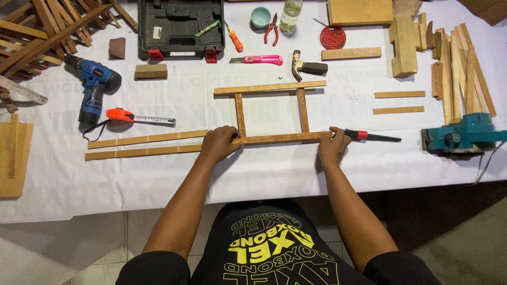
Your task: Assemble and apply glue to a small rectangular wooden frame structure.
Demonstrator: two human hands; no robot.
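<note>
Left hand: your left hand (219, 143) lies curled over the near rail of the frame (272, 112), fingers pressed together on its left end, just by the left crosspiece.
Right hand: your right hand (332, 145) closes on the right end of the same rail, fingers wrapped around the wood; the handle of the red-and-black tool (372, 136) lies just beside it. Cannot tell whether the fingers touch that tool.
Frame: ladder-shaped, two long rails joined by two short crosspieces; it lies flat on the white-covered tabletop (264, 174), mid-table, near rail close to the front edge.
Strips: two long wooden strips (148, 145) lie side by side to the left of the left hand, near end touching or almost touching it.
Tape measure: orange tape measure (124, 116), blade partly out, above the strips.
Drill: blue drill (94, 84) lying on its side, left of the frame.
Hammer: hammer (308, 66) just beyond the far rail.
Knife: pink utility knife (259, 59) left of the hammer.
Case: open black tool case (179, 26) at the far edge.
Planer: teal power planer (462, 134) at the right edge, well apart from the right hand.
Short slats: two short slats (398, 102) between frame and planer.
Offcuts: piles of wood pieces (459, 68) far right and far left.
</note>
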